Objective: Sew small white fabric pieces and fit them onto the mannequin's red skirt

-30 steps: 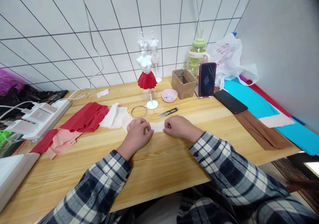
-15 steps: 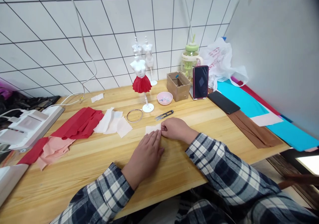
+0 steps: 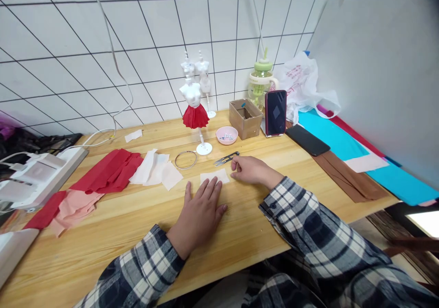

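Observation:
A small piece of white cloth point(image 3: 219, 176) lies flat on the wooden table. My left hand point(image 3: 199, 214) is open with its fingers spread, the fingertips resting on the cloth's near edge. Just right of the cloth, my right hand point(image 3: 252, 170) is closed, thumb and fingers drawn together; whatever they may hold is hidden. Beyond it lie thread snips point(image 3: 227, 159) with a black handle. A thin metal ring point(image 3: 185, 160) is to their left. Behind stands a small white dress form point(image 3: 191, 93) wearing a red pleated skirt point(image 3: 195, 116).
A pink bowl point(image 3: 227, 140) of beads, a cardboard box point(image 3: 252, 127) and a propped phone point(image 3: 276, 113) stand at the back. Red cloth point(image 3: 109, 171) and white scraps point(image 3: 151, 168) lie left, near a power strip point(image 3: 51, 175). A black phone point(image 3: 307, 140) and brown cloth point(image 3: 346, 175) lie right.
My right hand has moved right, off the cloth's edge. The fingers of my left hand have spread, and more of the cloth shows.

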Demonstrator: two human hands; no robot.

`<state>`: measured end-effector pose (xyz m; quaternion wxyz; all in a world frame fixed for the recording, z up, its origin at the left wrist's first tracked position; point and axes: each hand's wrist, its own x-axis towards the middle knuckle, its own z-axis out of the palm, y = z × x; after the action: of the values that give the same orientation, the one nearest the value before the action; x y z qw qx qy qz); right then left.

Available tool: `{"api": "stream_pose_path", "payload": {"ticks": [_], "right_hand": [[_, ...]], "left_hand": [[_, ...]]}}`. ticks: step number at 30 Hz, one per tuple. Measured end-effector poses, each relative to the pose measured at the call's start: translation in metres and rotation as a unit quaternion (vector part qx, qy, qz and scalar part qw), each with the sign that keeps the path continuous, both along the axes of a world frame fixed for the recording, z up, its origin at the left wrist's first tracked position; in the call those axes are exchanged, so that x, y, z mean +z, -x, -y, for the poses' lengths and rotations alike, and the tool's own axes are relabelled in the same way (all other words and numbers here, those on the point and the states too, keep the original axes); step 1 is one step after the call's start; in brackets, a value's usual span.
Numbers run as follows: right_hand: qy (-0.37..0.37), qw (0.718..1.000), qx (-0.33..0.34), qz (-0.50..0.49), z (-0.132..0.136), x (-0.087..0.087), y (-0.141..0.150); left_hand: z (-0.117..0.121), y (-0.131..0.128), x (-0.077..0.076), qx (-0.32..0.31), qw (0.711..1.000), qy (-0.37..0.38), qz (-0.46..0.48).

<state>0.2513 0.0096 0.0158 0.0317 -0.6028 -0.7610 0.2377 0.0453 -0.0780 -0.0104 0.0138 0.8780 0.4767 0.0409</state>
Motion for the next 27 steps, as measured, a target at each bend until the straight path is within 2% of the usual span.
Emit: {"api": "stream_pose_path", "payload": {"ticks": [4, 10, 17, 20, 23, 27], "right_hand": [[-0.023, 0.999, -0.021, 0.012, 0.003, -0.003, 0.010], [-0.005, 0.999, -0.011, 0.049, 0.006, -0.001, 0.018], [-0.001, 0.999, -0.002, 0.048, 0.002, 0.000, 0.015], [-0.001, 0.999, -0.002, 0.045, 0.001, -0.002, 0.016], [0.000, 0.999, -0.002, 0.040, 0.000, -0.004, 0.015], [-0.008, 1.000, 0.004, 0.009, -0.002, -0.007, 0.009]], "left_hand": [[0.000, 0.001, -0.001, 0.004, 1.000, -0.007, -0.002], [0.003, 0.006, -0.007, 0.007, 1.000, -0.004, -0.020], [0.009, 0.009, -0.003, 0.050, 0.997, 0.012, -0.052], [0.008, 0.008, -0.001, 0.086, 0.994, -0.008, -0.068], [-0.003, 0.014, 0.001, 0.125, 0.987, -0.080, -0.069], [-0.038, 0.041, 0.011, 0.142, 0.979, -0.146, -0.020]]}}
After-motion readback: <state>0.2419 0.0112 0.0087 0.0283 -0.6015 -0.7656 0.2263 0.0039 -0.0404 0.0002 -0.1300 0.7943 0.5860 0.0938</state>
